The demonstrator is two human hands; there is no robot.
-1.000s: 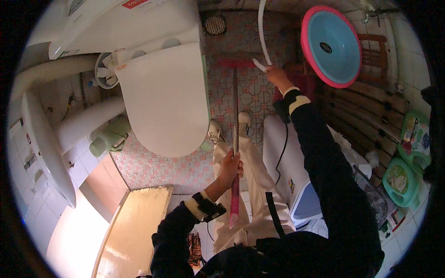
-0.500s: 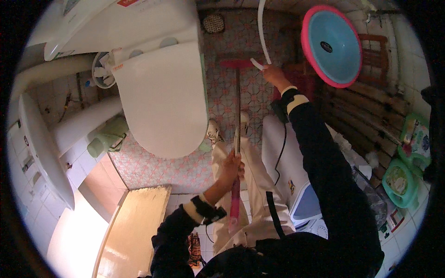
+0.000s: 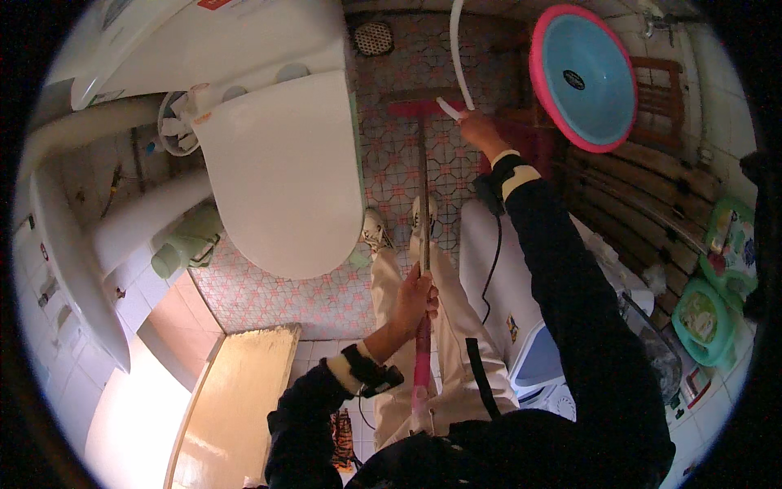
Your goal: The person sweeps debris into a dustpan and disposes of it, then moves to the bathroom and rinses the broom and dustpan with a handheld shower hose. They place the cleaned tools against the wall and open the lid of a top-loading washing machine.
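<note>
While left hand (image 3: 414, 300) grips, broom (image 3: 423, 236) (upright) points head floorward

toilet (image 3: 281, 175) left, basin (image 3: 584, 75) right, broom (image 3: 423, 212) between

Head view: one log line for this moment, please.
left hand: grips broom handle | right hand: holds white hose over tiled floor | toilet left

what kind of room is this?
Most likely a small home bathroom: a white toilet with its lid shut, a patterned tiled floor with a round drain, and a white hose held in the right hand.
</note>
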